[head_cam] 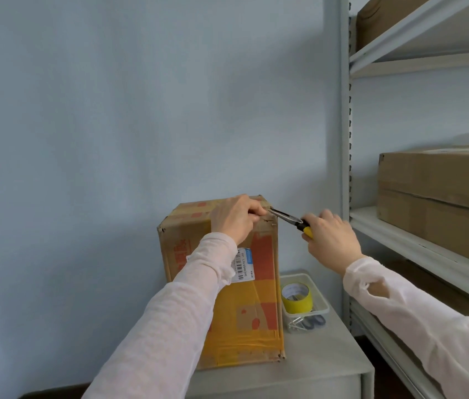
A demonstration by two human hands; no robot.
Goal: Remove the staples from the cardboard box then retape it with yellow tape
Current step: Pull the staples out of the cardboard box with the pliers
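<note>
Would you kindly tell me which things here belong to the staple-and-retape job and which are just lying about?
Job: cardboard box; pliers in the right hand; left hand holding the box top; yellow tape; probably the scissors.
Lying about: shelved boxes; metal rack.

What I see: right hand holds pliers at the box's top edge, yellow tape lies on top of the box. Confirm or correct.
Wrong on the tape: head view shows the yellow tape inside the clear container beside the cardboard box. The rest holds.
</note>
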